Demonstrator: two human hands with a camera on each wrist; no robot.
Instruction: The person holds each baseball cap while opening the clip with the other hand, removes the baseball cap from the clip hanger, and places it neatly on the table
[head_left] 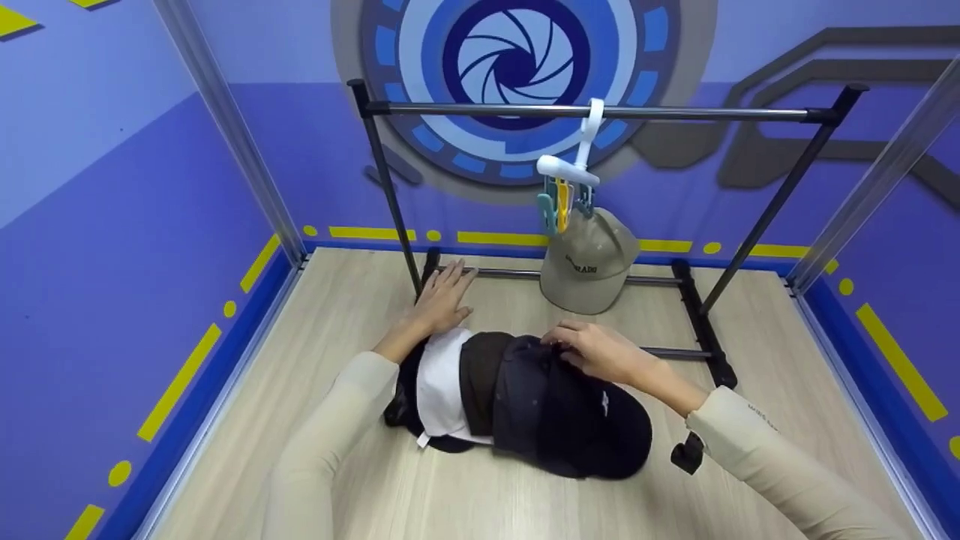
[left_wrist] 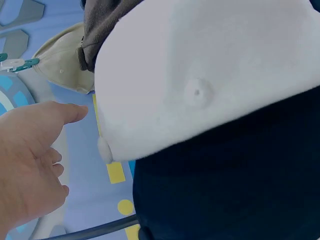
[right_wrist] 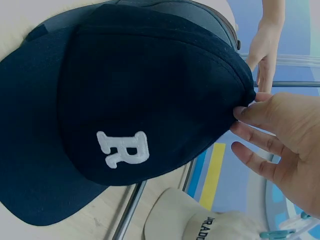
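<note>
Several caps lie nested in a row on the wooden table. At the right end is a navy cap [head_left: 600,427] with a white letter R, seen closely in the right wrist view. My right hand [head_left: 600,351] pinches the top of its crown between thumb and fingers [right_wrist: 245,131]. Further left in the row come a dark grey cap [head_left: 517,397], a brown cap [head_left: 478,382], a white cap [head_left: 441,382] and another dark cap [head_left: 407,379]. My left hand [head_left: 442,300] hovers by the white cap's crown, fingers extended, holding nothing.
Behind the row stands a black metal rack [head_left: 480,111]. From its bar hangs a white hanger [head_left: 570,169] with coloured clips [head_left: 561,206], which hold a beige cap [head_left: 589,262]. A black strap [head_left: 688,454] hangs under the right sleeve. Patterned walls [head_left: 150,225] enclose the table.
</note>
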